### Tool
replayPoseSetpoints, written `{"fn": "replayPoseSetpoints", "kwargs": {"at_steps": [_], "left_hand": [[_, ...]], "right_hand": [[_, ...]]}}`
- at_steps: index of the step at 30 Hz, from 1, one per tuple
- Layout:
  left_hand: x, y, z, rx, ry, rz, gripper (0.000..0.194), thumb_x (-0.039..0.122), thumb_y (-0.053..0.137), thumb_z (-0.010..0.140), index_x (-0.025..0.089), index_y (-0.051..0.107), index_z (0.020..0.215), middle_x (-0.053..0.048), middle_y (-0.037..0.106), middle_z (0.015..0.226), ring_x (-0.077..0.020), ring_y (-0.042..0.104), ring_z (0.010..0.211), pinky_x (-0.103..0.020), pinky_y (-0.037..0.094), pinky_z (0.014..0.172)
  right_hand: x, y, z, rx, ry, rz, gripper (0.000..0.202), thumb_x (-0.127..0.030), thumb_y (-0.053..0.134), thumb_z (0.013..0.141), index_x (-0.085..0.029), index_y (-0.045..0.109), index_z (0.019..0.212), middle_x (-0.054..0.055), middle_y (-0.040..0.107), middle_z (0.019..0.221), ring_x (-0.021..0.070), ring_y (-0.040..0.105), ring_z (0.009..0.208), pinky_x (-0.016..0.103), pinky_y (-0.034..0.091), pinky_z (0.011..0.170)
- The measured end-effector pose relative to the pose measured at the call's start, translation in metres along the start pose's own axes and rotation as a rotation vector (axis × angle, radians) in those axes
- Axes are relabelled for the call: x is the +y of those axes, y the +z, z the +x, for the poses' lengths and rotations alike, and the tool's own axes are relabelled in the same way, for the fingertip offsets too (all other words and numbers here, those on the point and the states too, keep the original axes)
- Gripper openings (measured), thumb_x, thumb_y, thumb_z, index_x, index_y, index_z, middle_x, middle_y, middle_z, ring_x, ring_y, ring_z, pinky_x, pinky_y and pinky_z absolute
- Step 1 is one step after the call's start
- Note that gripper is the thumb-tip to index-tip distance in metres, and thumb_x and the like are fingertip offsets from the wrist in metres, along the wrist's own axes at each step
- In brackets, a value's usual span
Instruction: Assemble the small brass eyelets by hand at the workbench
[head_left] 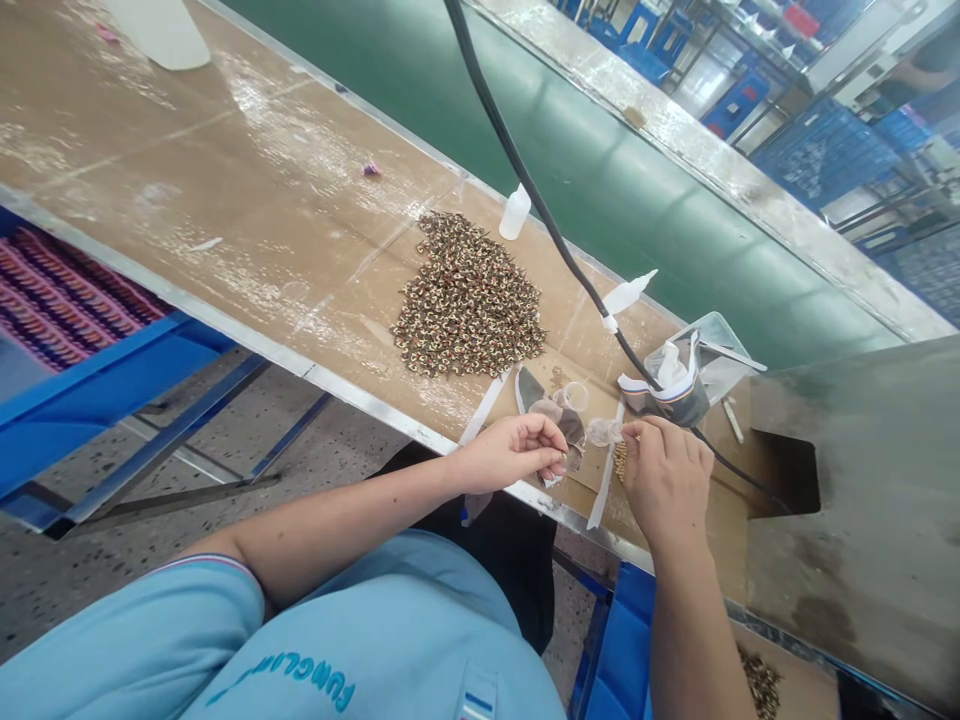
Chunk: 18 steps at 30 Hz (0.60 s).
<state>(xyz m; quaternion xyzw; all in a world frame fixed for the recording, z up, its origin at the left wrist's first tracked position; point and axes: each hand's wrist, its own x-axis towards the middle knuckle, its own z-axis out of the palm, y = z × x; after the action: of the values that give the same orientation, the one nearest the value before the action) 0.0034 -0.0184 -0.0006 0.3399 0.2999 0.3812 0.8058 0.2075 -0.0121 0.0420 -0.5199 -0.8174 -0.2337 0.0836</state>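
Note:
My left hand (521, 450) is closed at the table's near edge, thumb and fingertips pinched together. Whatever is between them is too small to name. To its right, my right hand (667, 478) pinches a small clear plastic piece (604, 432), whose exact kind I cannot make out. Beneath and behind my left fingers lies a grey cloth (531, 388). A clear ring-shaped piece (576, 396) rests beside the cloth. Some small gold-coloured parts (620, 462) lie between the hands, close to a white strip (604, 475). Left of and beyond them spreads a large pile of small brown-and-cream pieces (469, 300).
A white bottle (515, 213) stands behind the pile. A black cable (517, 150) hangs across the table to a grey cloth-wrapped bundle (667, 400) by a clear plastic tub (724, 335). A metal housing (870, 500) bounds the right side; a green conveyor belt (390, 80) runs behind.

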Motion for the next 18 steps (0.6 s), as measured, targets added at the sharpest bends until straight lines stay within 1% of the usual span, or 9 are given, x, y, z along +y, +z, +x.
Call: {"fn": "replayPoseSetpoints", "kwargs": {"at_steps": [5,11,18], "left_hand": [[-0.0009,-0.0005,0.0003,0.001,0.007,-0.004,0.03,0.034,0.073,0.068,0.014,0.054,0.078,0.001,0.062,0.065,-0.0081,0.059,0.061,-0.024,0.049,0.064],[-0.0008,0.0,0.0006,-0.005,0.006,-0.006,0.028,0.032,0.072,0.069,0.013,0.054,0.079,0.001,0.062,0.065,-0.0084,0.059,0.062,-0.024,0.049,0.065],[-0.002,0.0,0.0009,-0.004,0.007,0.01,0.026,0.031,0.071,0.071,0.014,0.054,0.08,0.0,0.062,0.065,-0.0091,0.06,0.062,-0.025,0.049,0.065]], "right_hand": [[0.0001,-0.0003,0.0004,-0.011,0.005,-0.006,0.017,-0.024,0.041,0.091,-0.019,0.056,0.083,0.007,0.062,0.091,0.018,0.047,0.079,0.032,0.029,0.077],[0.0006,-0.0011,0.0001,0.023,0.002,-0.021,0.016,-0.025,0.043,0.091,-0.019,0.056,0.083,0.006,0.062,0.091,0.0177,0.048,0.079,0.031,0.029,0.077],[0.0012,0.0006,-0.0012,-0.019,0.036,0.032,0.018,-0.026,0.042,0.091,-0.019,0.057,0.083,0.008,0.062,0.092,0.0189,0.047,0.081,0.032,0.029,0.076]]}}
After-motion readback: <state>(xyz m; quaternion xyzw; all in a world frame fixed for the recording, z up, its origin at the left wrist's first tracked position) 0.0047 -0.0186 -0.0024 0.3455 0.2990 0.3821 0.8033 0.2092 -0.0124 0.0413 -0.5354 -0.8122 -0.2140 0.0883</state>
